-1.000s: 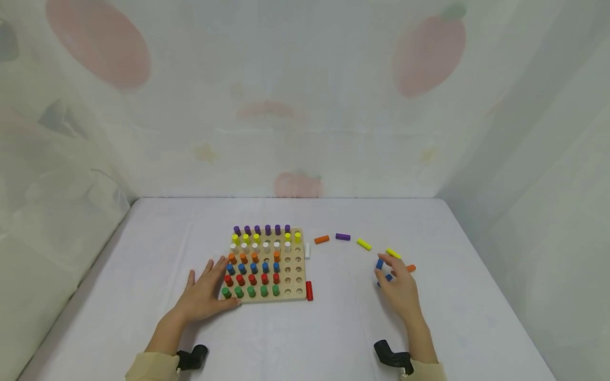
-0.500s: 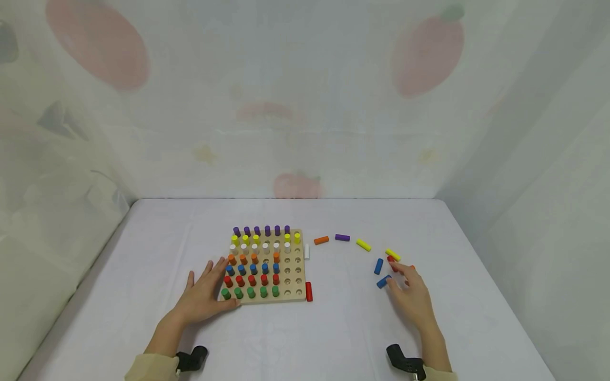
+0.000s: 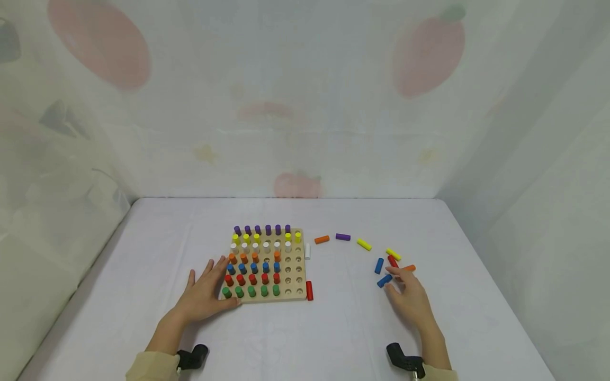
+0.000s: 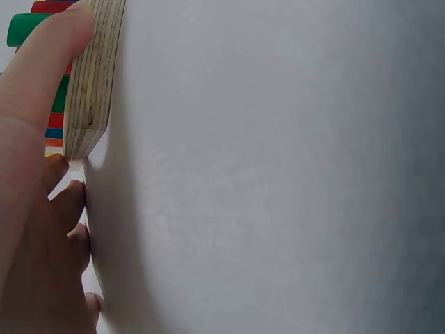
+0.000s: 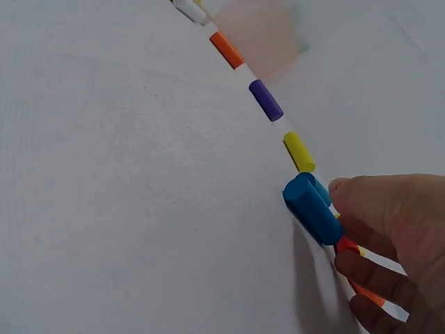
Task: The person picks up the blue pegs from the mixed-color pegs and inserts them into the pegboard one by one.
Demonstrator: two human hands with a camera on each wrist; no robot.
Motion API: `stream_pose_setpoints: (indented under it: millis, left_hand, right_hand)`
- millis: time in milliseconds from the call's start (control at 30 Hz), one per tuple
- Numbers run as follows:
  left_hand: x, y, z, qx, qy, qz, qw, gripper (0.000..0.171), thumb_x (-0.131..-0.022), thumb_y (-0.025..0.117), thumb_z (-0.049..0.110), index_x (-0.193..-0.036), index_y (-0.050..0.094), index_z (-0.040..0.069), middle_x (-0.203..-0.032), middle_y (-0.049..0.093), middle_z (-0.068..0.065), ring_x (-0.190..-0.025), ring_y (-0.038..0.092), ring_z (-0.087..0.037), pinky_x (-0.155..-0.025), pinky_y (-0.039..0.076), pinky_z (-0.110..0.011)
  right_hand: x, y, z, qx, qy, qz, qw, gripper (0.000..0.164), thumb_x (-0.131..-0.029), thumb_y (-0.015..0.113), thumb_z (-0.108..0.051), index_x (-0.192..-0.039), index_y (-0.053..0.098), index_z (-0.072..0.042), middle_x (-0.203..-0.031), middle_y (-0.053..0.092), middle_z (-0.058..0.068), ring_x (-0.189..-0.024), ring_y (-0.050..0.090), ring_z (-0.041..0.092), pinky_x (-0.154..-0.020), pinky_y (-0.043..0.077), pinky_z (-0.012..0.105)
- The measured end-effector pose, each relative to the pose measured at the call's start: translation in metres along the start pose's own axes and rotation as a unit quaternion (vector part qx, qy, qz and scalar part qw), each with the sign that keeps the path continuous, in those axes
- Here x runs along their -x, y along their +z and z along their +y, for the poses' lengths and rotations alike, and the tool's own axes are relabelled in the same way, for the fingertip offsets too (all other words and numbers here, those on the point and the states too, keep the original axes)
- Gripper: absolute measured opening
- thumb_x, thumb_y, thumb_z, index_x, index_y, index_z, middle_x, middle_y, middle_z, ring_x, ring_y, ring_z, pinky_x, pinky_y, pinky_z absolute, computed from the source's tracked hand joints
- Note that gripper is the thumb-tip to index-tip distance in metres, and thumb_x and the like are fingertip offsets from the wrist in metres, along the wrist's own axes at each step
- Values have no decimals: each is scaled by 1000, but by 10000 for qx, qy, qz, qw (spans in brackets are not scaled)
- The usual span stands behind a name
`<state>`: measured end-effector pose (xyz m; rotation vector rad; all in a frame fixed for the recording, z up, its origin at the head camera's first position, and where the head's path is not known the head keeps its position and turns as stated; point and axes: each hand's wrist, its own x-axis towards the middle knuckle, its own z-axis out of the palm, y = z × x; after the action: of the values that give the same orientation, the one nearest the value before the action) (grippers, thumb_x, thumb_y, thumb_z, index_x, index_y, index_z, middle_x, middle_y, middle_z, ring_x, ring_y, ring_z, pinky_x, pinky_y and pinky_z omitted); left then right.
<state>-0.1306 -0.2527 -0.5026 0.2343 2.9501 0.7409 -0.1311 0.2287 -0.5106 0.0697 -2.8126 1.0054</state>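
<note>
A wooden pegboard (image 3: 296, 275) carries rows of coloured pegs, with bare holes mostly on its right side. My left hand (image 3: 202, 296) rests at the board's left front corner, fingers spread along the left edge. In the left wrist view the thumb (image 4: 49, 62) lies against the board's front edge. My right hand (image 3: 412, 299) is over the loose pegs on the right. Its thumb and index finger stand apart beside the right end of a blue peg (image 3: 384, 281), which lies on the table. Whether they touch the peg is unclear. A second blue peg (image 3: 378, 265) and a red peg (image 3: 393, 261) lie just beyond.
Loose pegs curve across the white tabletop (image 3: 333, 338): orange (image 3: 321, 239), purple (image 3: 342, 237), yellow (image 3: 364, 244), another yellow (image 3: 393, 254) and orange (image 3: 409, 268). A white peg (image 3: 307, 251) and a red peg (image 3: 310, 290) lie along the board's right edge.
My right hand has moved right and toward me, away from the far blue peg, and its fingers have come near the closer blue peg. The red peg has come into view. My left hand has stayed.
</note>
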Motion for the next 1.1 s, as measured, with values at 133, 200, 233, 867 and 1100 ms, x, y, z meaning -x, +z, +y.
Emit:
stream_pose_setpoints:
  millis: [133, 200, 233, 867, 1100]
  left_hand:
    - [0, -1, 1, 7, -12, -18, 10000, 107, -63, 70, 65, -147, 24, 15, -151, 24, -13, -139, 12, -41, -104, -4, -67]
    - [0, -1, 1, 22, -17, -19, 10000, 107, -63, 71, 64, -147, 25, 15, -151, 24, -14, -139, 12, -41, -104, -5, -68]
    - [0, -1, 1, 25, -19, -20, 10000, 107, -63, 71, 64, -147, 25, 15, -151, 24, -14, -139, 12, -41, -104, -5, -68]
    - [0, -1, 3, -12, -11, 11, 10000, 106, -63, 72, 61, -146, 26, 13, -150, 25, -15, -138, 13, -42, -103, -4, -69]
    - [0, 1, 0, 14, -16, -9, 10000, 107, -63, 71, 63, -146, 26, 14, -151, 25, -15, -138, 12, -42, -103, -4, -68]
  right_hand:
    - [-1, 2, 1, -19, -3, -64, 10000, 37, -82, 66, -11, -119, 59, -8, -115, 61, 12, -105, 57, 29, -89, 48, 48]
    - [-1, 3, 2, 2, 23, -66, 10000, 37, -82, 65, -11, -118, 59, -8, -115, 61, 12, -105, 56, 29, -90, 47, 49]
    - [-2, 4, 3, 24, 26, -61, 10000, 37, -82, 65, -12, -118, 59, -8, -115, 61, 13, -105, 56, 29, -90, 47, 49]
    - [-8, 13, 2, 463, 47, 328, 9984, 28, -80, 69, -14, -106, 65, -8, -103, 63, 11, -96, 57, 27, -83, 48, 45]
    - [-7, 12, -4, 558, 104, 365, 9977, 24, -79, 70, -13, -102, 66, -8, -96, 61, 9, -86, 56, 23, -76, 49, 39]
